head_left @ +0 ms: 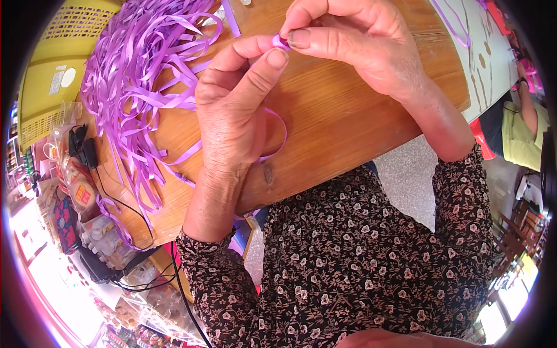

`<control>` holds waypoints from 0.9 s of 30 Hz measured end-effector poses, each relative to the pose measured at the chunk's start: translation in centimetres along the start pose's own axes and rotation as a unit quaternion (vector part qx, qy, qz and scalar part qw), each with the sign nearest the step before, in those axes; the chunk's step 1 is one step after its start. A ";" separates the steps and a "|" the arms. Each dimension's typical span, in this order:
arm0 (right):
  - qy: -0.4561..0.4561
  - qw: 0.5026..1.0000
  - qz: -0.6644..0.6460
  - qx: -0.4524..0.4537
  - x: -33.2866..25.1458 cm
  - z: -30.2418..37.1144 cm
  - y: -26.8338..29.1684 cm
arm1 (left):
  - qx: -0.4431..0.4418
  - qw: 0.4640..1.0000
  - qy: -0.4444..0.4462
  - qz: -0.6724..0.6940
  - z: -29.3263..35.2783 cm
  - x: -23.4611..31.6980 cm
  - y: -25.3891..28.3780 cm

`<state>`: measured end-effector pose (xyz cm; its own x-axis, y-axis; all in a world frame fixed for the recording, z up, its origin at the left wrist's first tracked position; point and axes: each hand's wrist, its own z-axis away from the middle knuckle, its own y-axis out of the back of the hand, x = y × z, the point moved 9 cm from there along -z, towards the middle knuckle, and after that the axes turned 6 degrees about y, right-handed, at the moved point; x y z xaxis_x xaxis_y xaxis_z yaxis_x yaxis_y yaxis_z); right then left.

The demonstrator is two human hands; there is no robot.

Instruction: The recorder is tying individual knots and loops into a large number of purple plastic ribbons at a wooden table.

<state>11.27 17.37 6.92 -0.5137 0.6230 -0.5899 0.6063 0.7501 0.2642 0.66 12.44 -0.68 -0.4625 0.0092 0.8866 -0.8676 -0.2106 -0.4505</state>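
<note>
Near the top middle, above a wooden table, both my hands meet at a small fold of purple ribbon. My left hand pinches it between thumb and forefinger. From the other side, my right hand closes thumb and fingertips on the same fold. A loop of thin purple ribbon curves out beside my left wrist; whether it joins the held fold is hidden. To the left of my left hand lies a large tangled heap of purple ribbons, with loose ends trailing over the table.
A yellow plastic basket stands at the far left. Below it are plastic bags, a black adapter and a dark cable along the table's left edge. A white marbled surface adjoins at right, with another person's yellow-green clothing beyond.
</note>
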 end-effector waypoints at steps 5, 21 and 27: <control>0.049 0.995 0.081 0.004 -0.9 0.0 0.0 | -0.012 1.000 0.013 0.006 0.0 -0.3 0.1; -0.169 0.984 -0.005 0.058 1.2 0.8 0.6 | 0.038 0.998 0.048 0.032 -0.1 -1.0 1.1; 0.011 0.993 0.114 0.036 -1.6 -0.8 0.2 | 0.013 0.998 0.042 0.055 -0.2 -1.1 1.2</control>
<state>11.73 16.68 8.47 -0.3701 0.7803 -0.5041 0.7505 0.5710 0.3329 0.09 12.36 -2.21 -0.5685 0.0662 0.8200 -0.8068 -0.2400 -0.5399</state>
